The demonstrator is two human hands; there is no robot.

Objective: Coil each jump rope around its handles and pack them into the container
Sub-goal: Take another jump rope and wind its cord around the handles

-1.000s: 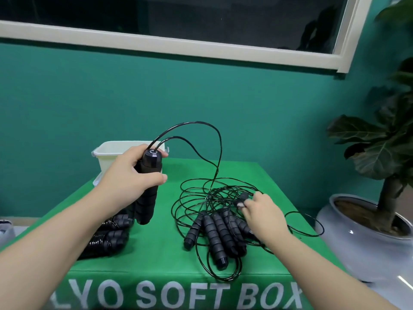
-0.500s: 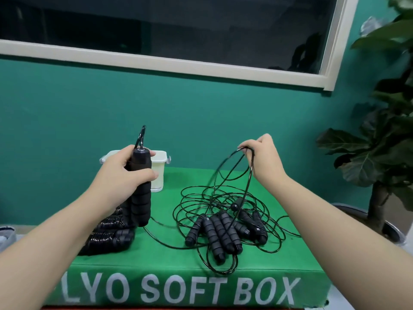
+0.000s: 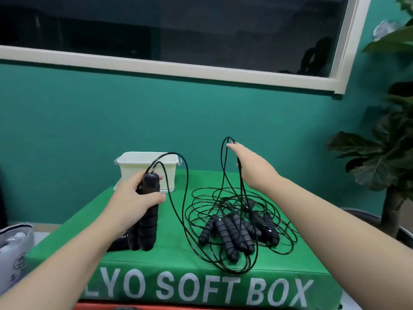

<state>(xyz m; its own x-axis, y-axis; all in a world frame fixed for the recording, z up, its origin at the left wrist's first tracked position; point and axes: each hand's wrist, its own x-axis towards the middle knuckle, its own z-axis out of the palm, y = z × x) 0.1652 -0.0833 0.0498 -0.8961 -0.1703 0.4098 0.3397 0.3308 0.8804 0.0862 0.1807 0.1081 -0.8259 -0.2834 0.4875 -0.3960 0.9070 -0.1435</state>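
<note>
Now the green soft box (image 3: 174, 262) fills the lower frame, the white container (image 3: 147, 173) at its back left. At centre left the left hand (image 3: 134, 202) grips two upright handles (image 3: 148, 211). Their cord (image 3: 178, 198) runs right to the raised right hand (image 3: 250, 166), looped over its straight fingers, above the tangled pile (image 3: 237, 227).

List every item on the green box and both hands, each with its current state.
Left hand: grips a pair of handles, upright.
Pair of handles: held together, cord not yet coiled around them.
Right hand: raised, lifts a cord loop; grip unclear.
Cord loop: pulled up from the pile.
Rope pile: tangled, loose, on the green box.
Container: open, contents not visible.
</note>
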